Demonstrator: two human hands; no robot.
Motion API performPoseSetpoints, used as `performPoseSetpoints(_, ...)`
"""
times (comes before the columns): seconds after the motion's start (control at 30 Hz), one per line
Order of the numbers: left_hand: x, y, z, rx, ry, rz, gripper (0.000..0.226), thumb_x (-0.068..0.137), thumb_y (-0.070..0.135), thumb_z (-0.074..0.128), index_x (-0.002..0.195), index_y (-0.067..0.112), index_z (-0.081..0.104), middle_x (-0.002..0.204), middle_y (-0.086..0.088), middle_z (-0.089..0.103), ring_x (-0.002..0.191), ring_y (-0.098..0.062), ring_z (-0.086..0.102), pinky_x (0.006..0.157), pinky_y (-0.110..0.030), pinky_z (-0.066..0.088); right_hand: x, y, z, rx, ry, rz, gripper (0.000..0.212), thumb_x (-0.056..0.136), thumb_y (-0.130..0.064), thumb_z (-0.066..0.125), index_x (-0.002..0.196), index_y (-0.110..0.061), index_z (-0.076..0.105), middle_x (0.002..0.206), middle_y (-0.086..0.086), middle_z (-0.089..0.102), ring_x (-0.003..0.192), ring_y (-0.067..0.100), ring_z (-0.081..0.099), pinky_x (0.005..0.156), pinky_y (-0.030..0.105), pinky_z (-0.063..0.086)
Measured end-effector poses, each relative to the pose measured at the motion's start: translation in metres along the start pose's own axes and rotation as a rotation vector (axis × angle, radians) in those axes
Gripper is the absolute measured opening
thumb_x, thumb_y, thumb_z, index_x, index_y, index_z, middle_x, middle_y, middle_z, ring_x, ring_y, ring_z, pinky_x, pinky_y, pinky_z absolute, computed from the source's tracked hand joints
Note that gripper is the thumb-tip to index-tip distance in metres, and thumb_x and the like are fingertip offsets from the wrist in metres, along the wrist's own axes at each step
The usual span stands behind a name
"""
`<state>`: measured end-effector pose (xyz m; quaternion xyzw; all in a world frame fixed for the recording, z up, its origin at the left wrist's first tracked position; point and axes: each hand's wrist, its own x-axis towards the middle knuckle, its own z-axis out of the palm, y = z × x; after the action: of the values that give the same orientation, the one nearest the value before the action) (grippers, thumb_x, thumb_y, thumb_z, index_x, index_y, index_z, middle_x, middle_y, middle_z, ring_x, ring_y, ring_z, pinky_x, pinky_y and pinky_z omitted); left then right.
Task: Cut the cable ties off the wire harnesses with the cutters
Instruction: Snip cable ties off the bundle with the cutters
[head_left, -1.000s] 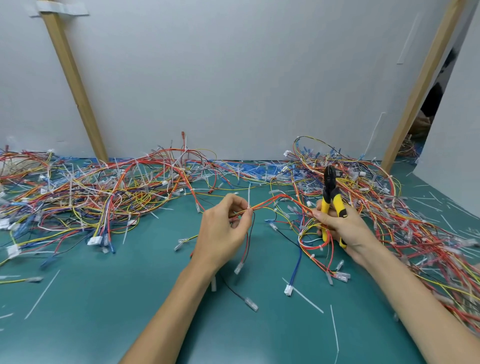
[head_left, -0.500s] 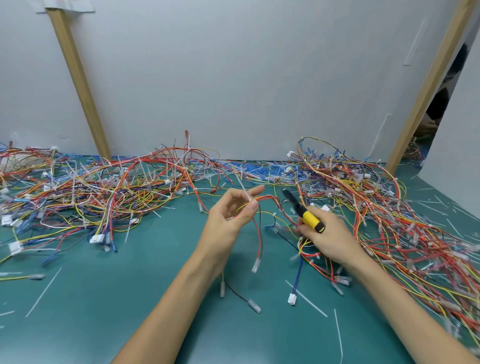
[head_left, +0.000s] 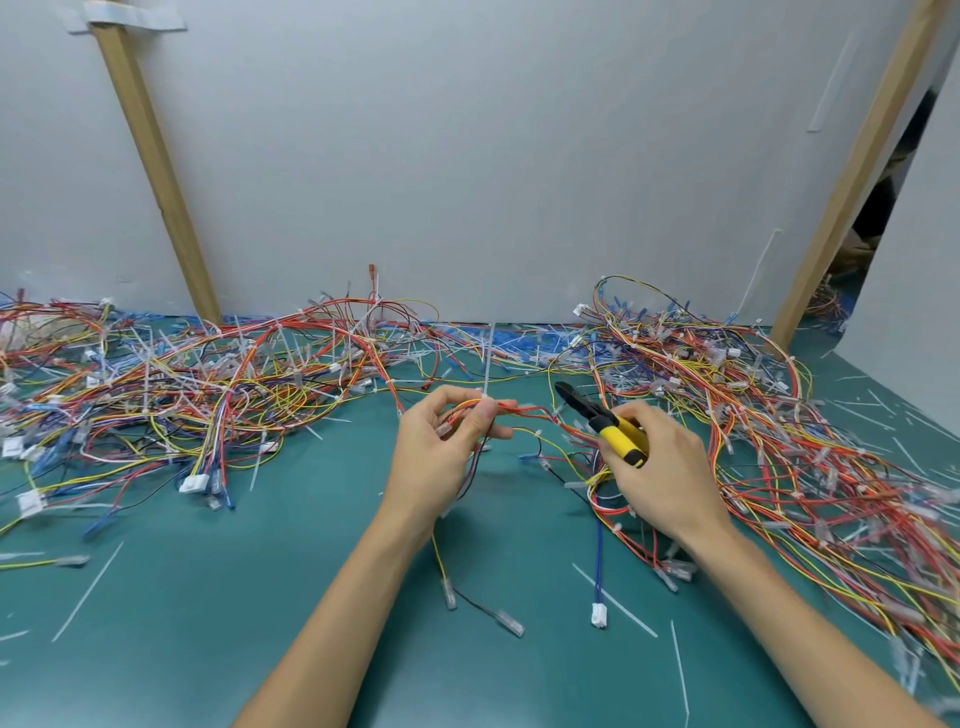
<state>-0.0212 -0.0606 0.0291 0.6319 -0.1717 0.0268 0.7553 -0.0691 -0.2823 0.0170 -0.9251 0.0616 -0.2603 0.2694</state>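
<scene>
Brings cutters (head_left: 605, 423), gripped in right hand (head_left: 670, 467), nearer left hand (head_left: 441, 452) than earlier. Pinches wire harness (head_left: 524, 410) at cable tie (head_left: 485, 374); lining up, next needs jaws round tie.

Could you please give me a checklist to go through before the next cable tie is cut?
1. The left hand pinches the wire harness beside the cable tie: ok.
2. The tie's tail stands up in plain sight: ok.
3. The right hand grips the cutters by the yellow handles: ok.
4. The cutters' tip is at the tie: not ok, it is apart, to the tie's right.
5. The cutters' jaws are open: cannot tell.
</scene>
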Motion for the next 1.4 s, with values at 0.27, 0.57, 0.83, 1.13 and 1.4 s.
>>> performPoseSetpoints(0.27,0.0,-0.012,0.003,0.245,0.049,0.069,0.011,0.086,0.007,0.076,0.079,0.012,0.07,0.074,-0.002,0.075,0.068,-0.015,0.075,0.066,-0.015,0.053,-0.007,-0.019,-0.004,-0.196,0.025,-0.171,0.045,0.069,-0.017,0.076,0.11,-0.029,0.061,0.097,-0.01,0.059,0.093,0.022,0.055,0.086,0.037,0.037)
performPoseSetpoints(0.57,-0.003,-0.014,0.009,0.365,-0.03,0.051,0.014,0.082,0.0,0.077,0.079,0.013,0.074,0.072,-0.001,0.076,0.068,-0.013,0.074,0.07,-0.02,0.055,-0.009,-0.02,-0.001,-0.318,0.019,-0.21,0.04,0.069,-0.023,0.077,0.107,-0.027,0.063,0.094,-0.008,0.06,0.09,0.022,0.053,0.082,0.037,0.036)
performPoseSetpoints(0.83,-0.002,-0.013,0.003,0.329,-0.105,0.006,0.011,0.084,-0.001,0.073,0.079,0.008,0.071,0.074,-0.002,0.076,0.064,-0.017,0.072,0.07,-0.022,0.055,-0.009,-0.024,-0.009,-0.316,-0.038,-0.261,0.026,0.073,-0.046,0.053,0.089,-0.028,0.064,0.074,-0.009,0.06,0.073,0.025,0.051,0.07,0.036,0.042)
performPoseSetpoints(1.13,-0.004,-0.01,0.001,0.335,-0.186,-0.014,0.007,0.088,0.003,0.072,0.082,0.002,0.07,0.076,-0.004,0.076,0.059,-0.012,0.069,0.063,-0.013,0.048,-0.008,-0.02,-0.009,-0.35,-0.096,-0.214,0.03,0.067,-0.053,0.045,0.07,-0.024,0.052,0.053,-0.005,0.05,0.06,0.024,0.053,0.053,0.03,0.045)
performPoseSetpoints(1.4,-0.005,-0.01,0.0,0.392,-0.213,0.005,0.017,0.09,0.009,0.071,0.075,0.016,0.069,0.076,0.002,0.077,0.06,-0.012,0.069,0.054,-0.009,0.041,-0.006,-0.018,-0.008,-0.355,-0.127,-0.177,0.03,0.066,-0.054,0.047,0.067,-0.025,0.055,0.051,-0.004,0.049,0.06,0.024,0.053,0.054,0.029,0.043)
